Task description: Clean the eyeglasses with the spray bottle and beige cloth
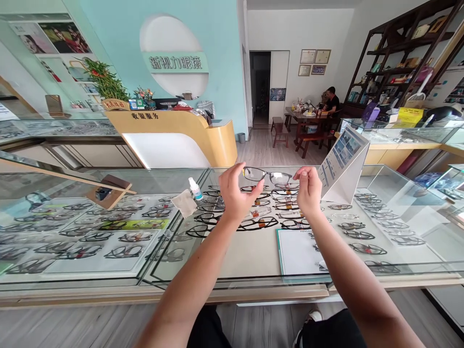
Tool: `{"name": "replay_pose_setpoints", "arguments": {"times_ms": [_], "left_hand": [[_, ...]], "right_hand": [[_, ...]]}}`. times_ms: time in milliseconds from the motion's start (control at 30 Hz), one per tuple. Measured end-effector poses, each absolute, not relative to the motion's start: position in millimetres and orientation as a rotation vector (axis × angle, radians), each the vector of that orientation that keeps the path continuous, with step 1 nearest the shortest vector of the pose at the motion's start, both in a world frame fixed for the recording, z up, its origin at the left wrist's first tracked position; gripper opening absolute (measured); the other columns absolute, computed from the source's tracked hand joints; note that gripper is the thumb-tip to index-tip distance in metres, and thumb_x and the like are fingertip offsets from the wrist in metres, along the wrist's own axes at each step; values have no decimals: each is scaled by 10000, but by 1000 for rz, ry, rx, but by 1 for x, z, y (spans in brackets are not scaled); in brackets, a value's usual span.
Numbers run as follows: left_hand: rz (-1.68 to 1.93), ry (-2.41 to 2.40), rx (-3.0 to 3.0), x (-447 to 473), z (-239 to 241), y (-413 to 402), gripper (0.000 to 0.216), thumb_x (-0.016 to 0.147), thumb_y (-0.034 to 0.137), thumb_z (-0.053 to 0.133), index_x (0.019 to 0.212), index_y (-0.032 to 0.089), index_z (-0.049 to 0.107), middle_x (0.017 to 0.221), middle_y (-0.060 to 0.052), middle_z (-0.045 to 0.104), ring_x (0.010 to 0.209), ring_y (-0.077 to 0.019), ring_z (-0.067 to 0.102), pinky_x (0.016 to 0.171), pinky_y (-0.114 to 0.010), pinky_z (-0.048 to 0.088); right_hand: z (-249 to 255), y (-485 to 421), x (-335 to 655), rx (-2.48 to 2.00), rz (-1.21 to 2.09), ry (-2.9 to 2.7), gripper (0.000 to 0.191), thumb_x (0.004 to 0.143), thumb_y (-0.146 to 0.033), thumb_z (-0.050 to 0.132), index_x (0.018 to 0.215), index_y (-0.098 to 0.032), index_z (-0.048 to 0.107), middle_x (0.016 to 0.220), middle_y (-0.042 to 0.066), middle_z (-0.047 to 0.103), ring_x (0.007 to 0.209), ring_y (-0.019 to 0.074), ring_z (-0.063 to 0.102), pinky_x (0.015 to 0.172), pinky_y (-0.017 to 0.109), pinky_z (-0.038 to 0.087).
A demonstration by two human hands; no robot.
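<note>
A pair of dark-framed eyeglasses (268,174) is held up above the glass display counter (246,258). My left hand (235,191) grips the left end of the frame, thumb stretched beneath the lens. At the right end, the fingers of my right hand (308,188) are closed on the frame's side. Both lenses are clear, and the right one catches a bright reflection. To the left of my left hand a small white spray bottle (195,188) with a blue label stands on the glass, beside a pale folded cloth (184,203).
Rows of eyeglasses (259,223) lie under the glass. A wooden stand (108,191) is on the left, and a tented sign (344,164) on the right. A white sheet (297,251) lies near the front. A person (330,101) sits at a far table.
</note>
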State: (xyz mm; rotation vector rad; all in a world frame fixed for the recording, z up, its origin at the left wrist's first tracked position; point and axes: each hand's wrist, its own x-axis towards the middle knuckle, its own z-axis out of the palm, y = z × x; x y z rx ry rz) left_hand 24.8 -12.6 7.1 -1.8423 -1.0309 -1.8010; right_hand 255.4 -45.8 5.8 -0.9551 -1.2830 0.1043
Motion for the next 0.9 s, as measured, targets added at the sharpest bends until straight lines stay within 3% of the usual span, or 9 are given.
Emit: {"name": "replay_pose_setpoints", "arguments": {"times_ms": [100,200,267,333,400,567,733,900], "left_hand": [[-1869,-982,-1820,26,24,-13,576,979,563,802,1416,208,683,1319,-162,813,1256,-329,772,1142,-520,609],[-1915,-912,-1813,26,55,-12,605,982,565,801,1448,208,658,1354,-161,788,1286,-325,755,1141,-524,620],[-1945,-857,-1776,27,79,-14,631,991,565,800,1483,205,634,1412,-165,757,1351,-328,728,1167,-533,613],[-1994,-795,-1734,30,102,-19,644,1007,552,799,1519,212,607,1470,-166,718,1418,-333,699,1183,-541,613],[-2044,-760,-1705,34,118,-25,628,1027,528,794,1546,238,593,1480,-157,698,1419,-324,699,1177,-540,625],[-2105,-717,-1696,36,128,-34,635,1052,543,772,1597,283,574,1463,-142,677,1417,-319,709,1163,-534,647],[-2123,-667,-1724,31,124,-35,615,1049,550,797,1573,288,610,1460,-139,689,1365,-306,722,1156,-522,650],[-2128,-765,-1769,39,115,-28,647,1067,575,785,1612,285,590,1544,-144,666,1448,-302,673,1187,-482,618]], "right_hand": [[9,-45,259,-965,57,-1272,428,1215,-589,406,967,-293,591,917,48,715,898,264,655,906,442,493],[29,-50,258,-931,-92,-1314,371,1216,-512,417,1006,-288,626,999,76,736,976,282,682,918,467,519],[53,-56,253,-870,-203,-1365,243,1163,-490,564,1233,-282,668,1209,117,758,1065,303,707,887,475,561],[80,-63,245,-809,-271,-1438,451,1118,-509,654,1511,-296,596,1456,158,710,1226,342,714,924,512,611],[105,-71,237,-777,-279,-1502,579,1110,-533,685,1624,-316,535,1558,171,670,1312,370,703,1000,567,635],[133,-87,227,-741,-238,-1537,523,1134,-544,679,1609,-346,589,1539,143,701,1285,357,723,1029,574,669],[130,-92,229,-777,-301,-1508,488,1112,-527,733,1556,-341,655,1504,128,752,1197,337,770,979,531,683],[127,-92,230,-934,-307,-1479,487,1116,-522,716,1562,-333,666,1495,114,766,1175,310,796,927,480,694]]}}
